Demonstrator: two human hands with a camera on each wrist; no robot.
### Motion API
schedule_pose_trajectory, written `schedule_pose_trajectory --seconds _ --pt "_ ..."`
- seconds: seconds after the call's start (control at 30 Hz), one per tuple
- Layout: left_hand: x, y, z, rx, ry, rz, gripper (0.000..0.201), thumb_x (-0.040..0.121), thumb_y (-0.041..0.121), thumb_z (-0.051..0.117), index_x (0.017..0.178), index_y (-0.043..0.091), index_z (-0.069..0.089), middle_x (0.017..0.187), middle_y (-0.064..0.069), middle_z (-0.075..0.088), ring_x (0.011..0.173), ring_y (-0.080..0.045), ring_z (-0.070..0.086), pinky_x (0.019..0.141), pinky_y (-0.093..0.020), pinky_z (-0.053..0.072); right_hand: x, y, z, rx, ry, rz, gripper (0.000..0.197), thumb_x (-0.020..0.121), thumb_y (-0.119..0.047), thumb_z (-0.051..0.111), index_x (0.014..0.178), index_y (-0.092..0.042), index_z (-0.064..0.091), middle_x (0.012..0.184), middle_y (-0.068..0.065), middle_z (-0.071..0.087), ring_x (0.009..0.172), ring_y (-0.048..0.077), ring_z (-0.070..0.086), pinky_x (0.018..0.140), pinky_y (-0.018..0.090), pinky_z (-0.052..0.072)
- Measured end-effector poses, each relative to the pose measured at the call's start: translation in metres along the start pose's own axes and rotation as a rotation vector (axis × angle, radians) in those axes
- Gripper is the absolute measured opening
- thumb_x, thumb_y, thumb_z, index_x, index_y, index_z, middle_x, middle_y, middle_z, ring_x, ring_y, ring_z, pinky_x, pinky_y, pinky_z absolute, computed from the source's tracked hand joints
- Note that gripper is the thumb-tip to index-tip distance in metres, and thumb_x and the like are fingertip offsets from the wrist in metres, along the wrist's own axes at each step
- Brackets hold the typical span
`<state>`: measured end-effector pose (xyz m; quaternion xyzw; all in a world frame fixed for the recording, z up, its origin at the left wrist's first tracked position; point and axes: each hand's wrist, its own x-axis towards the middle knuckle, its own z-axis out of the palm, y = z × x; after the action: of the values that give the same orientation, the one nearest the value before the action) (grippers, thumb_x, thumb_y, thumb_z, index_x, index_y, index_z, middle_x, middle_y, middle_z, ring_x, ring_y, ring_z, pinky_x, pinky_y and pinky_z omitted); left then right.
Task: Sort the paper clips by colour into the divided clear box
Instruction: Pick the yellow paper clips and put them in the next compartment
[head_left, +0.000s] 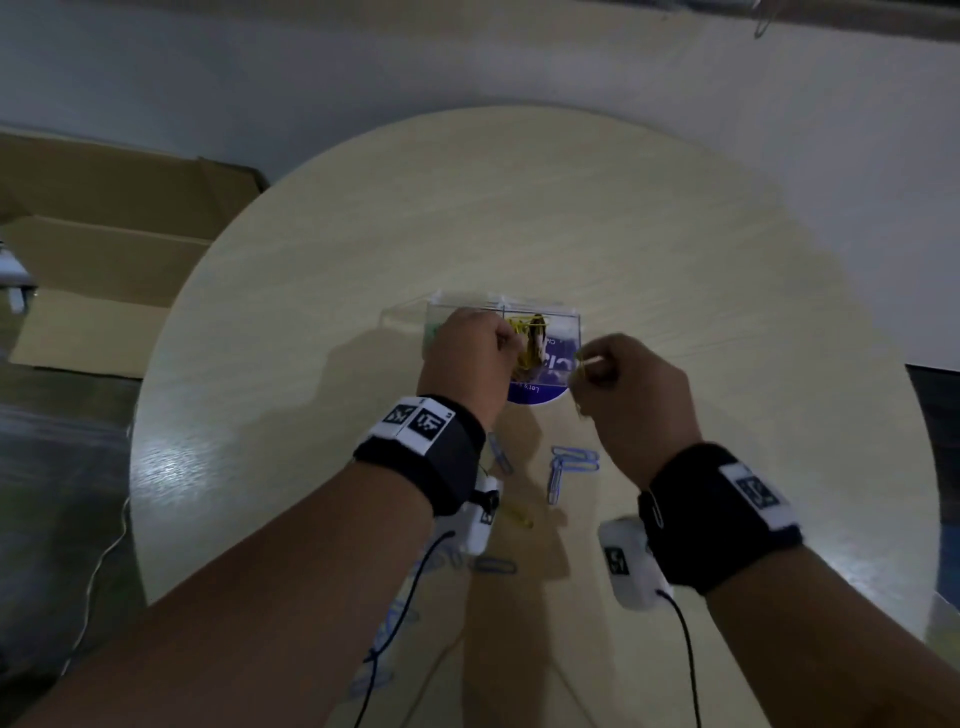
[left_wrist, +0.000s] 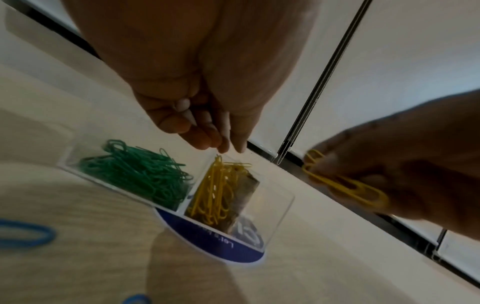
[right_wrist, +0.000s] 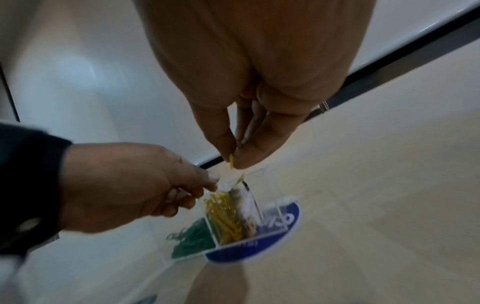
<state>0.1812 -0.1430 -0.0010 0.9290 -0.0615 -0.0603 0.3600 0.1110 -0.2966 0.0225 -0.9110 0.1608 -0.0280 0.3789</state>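
Note:
The clear divided box (head_left: 569, 316) stands mid-table on a round blue label (head_left: 535, 397). Green clips (left_wrist: 137, 174) fill its left compartment. Yellow clips (left_wrist: 218, 191) lie in the middle one beside a folded paper slip (left_wrist: 244, 197). My left hand (head_left: 467, 353) hovers over the yellow compartment, its bunched fingertips (left_wrist: 223, 147) pinching the top of an upright yellow clip (left_wrist: 219, 162). To the box's right, my right hand (head_left: 631, 387) pinches a few yellow clips (left_wrist: 342, 185) between thumb and fingers (right_wrist: 246, 156). Blue clips (head_left: 571, 460) lie loose nearer me.
More blue clips (head_left: 496, 565) and one yellow clip (head_left: 519, 518) lie on the round table (head_left: 727, 260) between my forearms. An open cardboard box (head_left: 104, 260) sits on the floor at the left. Wrist camera cables (head_left: 685, 649) hang near the table's near edge.

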Motion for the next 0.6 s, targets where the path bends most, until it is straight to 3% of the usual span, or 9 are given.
schedule_pose_trajectory --seconds 0.07,0.17,0.37,0.47,0.6 --pt "-0.008 -0.004 -0.005 -0.004 0.036 0.033 0.017 0.093 0.023 0.057 0.096 0.015 0.072 0.097 -0.005 0.062 0.088 -0.022 0.06 0.083 -0.026 0.043 0.019 -0.009 0.006 0.014 0.011 -0.01 0.012 0.076 -0.017 0.062 0.087 -0.023 0.064 0.07 0.002 0.069 0.071 0.021 0.066 0.066 0.032 0.052" --pt "-0.034 -0.015 -0.018 -0.011 0.103 0.092 0.013 0.092 0.022 0.058 0.098 0.018 0.069 0.093 -0.001 0.059 0.081 -0.019 0.057 0.076 -0.03 0.048 0.042 -0.022 0.019 -0.008 -0.034 -0.032 0.017 0.077 -0.015 0.062 0.092 -0.022 0.068 0.081 0.001 0.07 0.078 0.021 0.065 0.074 0.033 0.053" --pt "-0.096 -0.044 -0.009 0.212 -0.175 0.277 0.011 0.086 0.019 0.063 0.093 0.023 0.07 0.088 0.0 0.059 0.084 -0.024 0.056 0.073 -0.041 0.052 0.055 -0.032 0.028 -0.177 -0.125 -0.078 0.029 0.087 -0.024 0.057 0.111 -0.015 0.07 0.112 0.005 0.07 0.105 0.023 0.061 0.09 0.027 0.045" --pt "-0.11 -0.053 0.004 0.37 -0.281 0.454 0.014 0.082 0.031 0.066 0.095 0.029 0.07 0.096 0.005 0.064 0.086 -0.022 0.054 0.068 -0.038 0.052 0.06 -0.023 0.022 -0.209 -0.031 -0.123 0.026 0.086 -0.02 0.056 0.107 -0.02 0.071 0.107 0.004 0.07 0.1 0.024 0.063 0.088 0.028 0.046" --pt "-0.115 -0.052 0.01 0.498 -0.31 0.54 0.017 0.075 0.041 0.068 0.089 0.03 0.071 0.098 0.01 0.066 0.085 -0.018 0.057 0.064 -0.03 0.048 0.062 -0.016 0.026 -0.32 -0.093 -0.177 0.022 0.087 -0.022 0.057 0.104 -0.021 0.072 0.101 0.007 0.067 0.092 0.029 0.059 0.086 0.037 0.048"
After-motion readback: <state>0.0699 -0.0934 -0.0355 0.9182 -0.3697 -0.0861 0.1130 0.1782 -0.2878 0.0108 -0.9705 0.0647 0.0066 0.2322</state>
